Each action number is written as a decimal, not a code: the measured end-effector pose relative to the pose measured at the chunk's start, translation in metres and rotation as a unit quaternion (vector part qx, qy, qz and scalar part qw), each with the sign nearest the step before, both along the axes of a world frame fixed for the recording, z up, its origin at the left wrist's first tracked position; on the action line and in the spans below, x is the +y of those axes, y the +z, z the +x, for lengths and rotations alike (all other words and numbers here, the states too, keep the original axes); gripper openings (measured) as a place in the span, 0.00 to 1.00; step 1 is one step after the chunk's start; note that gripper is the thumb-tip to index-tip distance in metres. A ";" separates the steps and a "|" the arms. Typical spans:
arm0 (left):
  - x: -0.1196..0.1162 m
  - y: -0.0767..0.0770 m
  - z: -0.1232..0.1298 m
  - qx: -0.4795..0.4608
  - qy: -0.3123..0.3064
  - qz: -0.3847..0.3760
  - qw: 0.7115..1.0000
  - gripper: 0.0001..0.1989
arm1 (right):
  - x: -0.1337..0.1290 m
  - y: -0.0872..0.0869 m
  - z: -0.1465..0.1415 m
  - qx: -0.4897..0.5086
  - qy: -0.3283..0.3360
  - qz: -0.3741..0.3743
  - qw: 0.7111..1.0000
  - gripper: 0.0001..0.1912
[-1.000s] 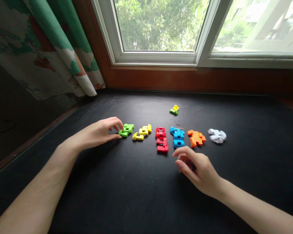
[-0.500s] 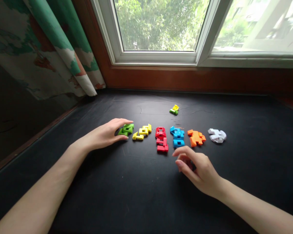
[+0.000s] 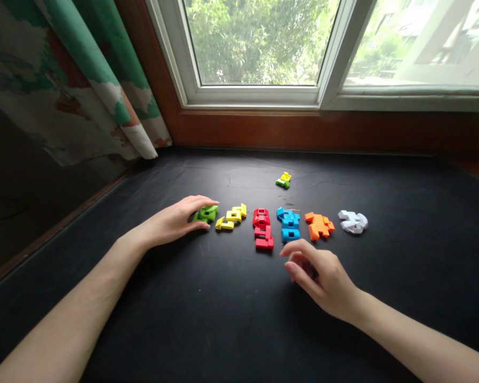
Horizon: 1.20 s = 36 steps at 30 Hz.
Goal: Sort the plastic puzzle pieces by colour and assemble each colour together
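My left hand rests at the left end of a row of plastic toy pieces. Its thumb and fingers close around the green toy pieces, covering part of them. Just right of these lie yellow toy pieces, then red toy pieces in a column. My right hand hovers just in front of the blue toy pieces, its fingers loosely curled, the thumb apart from the index finger, and nothing visible in it. Orange toy pieces and white toy pieces continue the row rightward.
A small yellow-and-green toy piece lies behind the row on the black tabletop. A patterned curtain hangs at the left. Beyond the table's far edge is a window frame above a brown wooden sill.
The left index finger has come slightly lower over the green pieces. The whole view has shifted a little; the right hand and the other pieces keep their places.
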<state>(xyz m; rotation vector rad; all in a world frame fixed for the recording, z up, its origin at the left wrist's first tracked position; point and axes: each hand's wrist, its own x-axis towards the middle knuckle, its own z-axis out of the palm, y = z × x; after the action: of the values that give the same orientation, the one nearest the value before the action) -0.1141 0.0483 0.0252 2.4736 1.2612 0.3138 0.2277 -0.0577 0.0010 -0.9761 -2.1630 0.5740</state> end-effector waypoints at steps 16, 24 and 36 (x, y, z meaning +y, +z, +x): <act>0.044 0.003 0.106 0.013 -0.075 0.114 0.991 0.17 | 0.002 0.003 0.002 -0.015 -0.007 0.004 1.000 0.14; 0.103 -0.009 0.195 0.006 -0.063 0.111 0.992 0.15 | 0.003 0.002 0.003 -0.005 -0.014 -0.008 1.000 0.16; 0.121 -0.017 0.195 -0.039 -0.062 0.100 0.992 0.08 | 0.002 0.003 0.005 -0.013 -0.010 -0.008 1.000 0.17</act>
<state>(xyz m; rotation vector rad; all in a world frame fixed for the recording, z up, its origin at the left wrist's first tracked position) 0.0806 0.1691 0.0079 2.6633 1.0865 0.5222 0.2328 -0.0553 0.0038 -1.0172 -2.1731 0.5725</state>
